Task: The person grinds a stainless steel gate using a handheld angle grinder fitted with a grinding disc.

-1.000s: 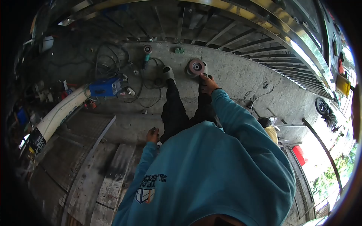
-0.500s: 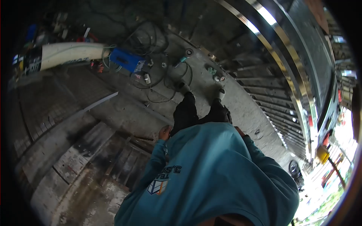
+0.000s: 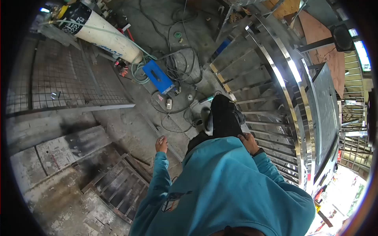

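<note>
My left hand [image 3: 161, 144] hangs in the air left of my body, fingers loosely apart, with nothing in it. My right hand [image 3: 249, 144] lies against the upper thigh of my black trousers [image 3: 225, 120], at the hem of my blue-green shirt [image 3: 224, 177]; its fingers are slightly bent and no object shows in them. One knee is raised forward, hiding part of the floor and one foot. A grey shoe [image 3: 205, 118] shows beside the leg. Close by on the right stands a metal railing frame [image 3: 271, 133] with several bars.
Ahead lies a blue machine [image 3: 158, 76] among looped cables [image 3: 183, 67]. Left of it is a cream gas cylinder [image 3: 112, 35] with a green hose. A wire-mesh panel [image 3: 59, 88] and a slatted metal frame [image 3: 122, 187] are on the left. Shiny curved rails [image 3: 291, 86] run along the right.
My view has shifted forward, so the blue machine and cylinder look nearer. One knee has risen. The left hand has swung forward, away from my thigh; more of the right hand shows.
</note>
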`<state>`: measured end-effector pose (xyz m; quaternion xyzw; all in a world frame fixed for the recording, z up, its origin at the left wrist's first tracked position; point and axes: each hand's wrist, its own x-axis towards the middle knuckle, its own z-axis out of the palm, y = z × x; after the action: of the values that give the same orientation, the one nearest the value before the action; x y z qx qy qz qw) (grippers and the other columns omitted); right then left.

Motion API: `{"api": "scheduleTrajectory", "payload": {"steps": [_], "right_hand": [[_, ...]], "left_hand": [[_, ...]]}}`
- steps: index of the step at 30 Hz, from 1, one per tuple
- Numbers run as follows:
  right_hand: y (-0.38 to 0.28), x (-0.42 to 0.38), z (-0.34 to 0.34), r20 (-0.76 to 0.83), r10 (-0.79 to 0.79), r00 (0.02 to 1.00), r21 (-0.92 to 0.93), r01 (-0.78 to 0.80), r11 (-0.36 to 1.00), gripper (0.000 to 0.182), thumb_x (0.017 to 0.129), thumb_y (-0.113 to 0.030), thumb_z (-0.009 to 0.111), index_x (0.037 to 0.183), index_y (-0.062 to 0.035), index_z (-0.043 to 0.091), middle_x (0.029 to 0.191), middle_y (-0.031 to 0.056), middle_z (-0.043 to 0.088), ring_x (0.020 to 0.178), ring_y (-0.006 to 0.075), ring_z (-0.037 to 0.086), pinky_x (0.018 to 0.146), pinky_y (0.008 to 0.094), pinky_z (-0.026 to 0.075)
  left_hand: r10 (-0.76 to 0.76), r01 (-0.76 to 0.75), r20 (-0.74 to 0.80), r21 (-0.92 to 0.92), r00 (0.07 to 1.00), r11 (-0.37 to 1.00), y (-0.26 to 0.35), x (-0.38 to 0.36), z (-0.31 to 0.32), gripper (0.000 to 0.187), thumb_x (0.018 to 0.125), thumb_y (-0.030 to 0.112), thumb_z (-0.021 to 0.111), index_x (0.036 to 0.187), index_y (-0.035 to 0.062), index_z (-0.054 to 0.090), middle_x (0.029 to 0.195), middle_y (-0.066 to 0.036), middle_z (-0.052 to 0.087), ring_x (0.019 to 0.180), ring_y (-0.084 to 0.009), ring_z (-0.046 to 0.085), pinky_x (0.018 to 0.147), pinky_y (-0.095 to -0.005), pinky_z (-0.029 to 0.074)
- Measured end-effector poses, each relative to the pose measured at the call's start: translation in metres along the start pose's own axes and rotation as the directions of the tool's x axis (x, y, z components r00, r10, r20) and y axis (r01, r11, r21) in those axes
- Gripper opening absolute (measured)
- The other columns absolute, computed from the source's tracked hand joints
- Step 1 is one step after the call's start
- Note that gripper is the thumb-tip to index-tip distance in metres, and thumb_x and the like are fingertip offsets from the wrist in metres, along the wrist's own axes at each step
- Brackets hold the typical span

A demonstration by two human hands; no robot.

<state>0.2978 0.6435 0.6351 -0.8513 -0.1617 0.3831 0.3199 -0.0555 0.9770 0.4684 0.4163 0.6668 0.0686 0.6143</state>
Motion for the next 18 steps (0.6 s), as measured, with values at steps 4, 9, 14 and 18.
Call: {"api": "scheduleTrajectory", "payload": {"steps": [4,9,14,18], "right_hand": [[-0.04,0.032,-0.004,0.02,-0.118,0.993,-0.11,0.119,0.987,0.034,0.092,-0.028,0.063,0.092,0.0058,0.069,0.082,0.0314,0.066,0.082,0.0463,0.066,0.073,0.0507,0.048],[-0.085,0.107,-0.006,0.088,-0.045,0.995,-0.158,0.058,0.986,0.035,0.09,-0.031,0.064,0.088,0.0037,0.069,0.081,0.0301,0.065,0.081,0.0476,0.064,0.073,0.0531,0.049],[-0.117,0.242,0.003,0.049,-0.207,0.977,-0.177,0.212,0.961,0.035,0.09,-0.033,0.065,0.086,0.0015,0.069,0.082,0.0273,0.066,0.077,0.0451,0.065,0.071,0.0537,0.049],[-0.171,0.351,-0.028,0.082,-0.173,0.982,-0.167,0.185,0.969,0.035,0.088,-0.036,0.064,0.086,-0.0012,0.071,0.082,0.0261,0.067,0.079,0.0453,0.065,0.073,0.0544,0.051]], "left_hand": [[0.335,-0.345,0.088,0.172,0.938,0.923,0.04,0.02,0.033,0.048,0.093,0.029,0.073,0.129,0.0004,0.061,0.114,-0.014,0.07,0.101,-0.0266,0.069,0.084,-0.0361,0.056],[0.398,-0.511,0.345,0.355,0.85,0.783,0.18,0.011,0.098,0.053,0.089,0.033,0.076,0.129,0.0007,0.061,0.113,-0.015,0.07,0.096,-0.0261,0.069,0.082,-0.0377,0.056],[0.53,-0.777,0.569,0.435,0.629,0.455,0.347,0.096,0.175,0.056,0.087,0.036,0.077,0.129,0.0015,0.061,0.116,-0.015,0.07,0.097,-0.025,0.069,0.08,-0.0382,0.055],[0.431,-0.612,0.439,0.486,0.788,0.624,0.454,0.176,0.221,0.054,0.089,0.036,0.076,0.127,0.0007,0.062,0.117,-0.015,0.07,0.105,-0.0256,0.067,0.084,-0.0396,0.055]]}}
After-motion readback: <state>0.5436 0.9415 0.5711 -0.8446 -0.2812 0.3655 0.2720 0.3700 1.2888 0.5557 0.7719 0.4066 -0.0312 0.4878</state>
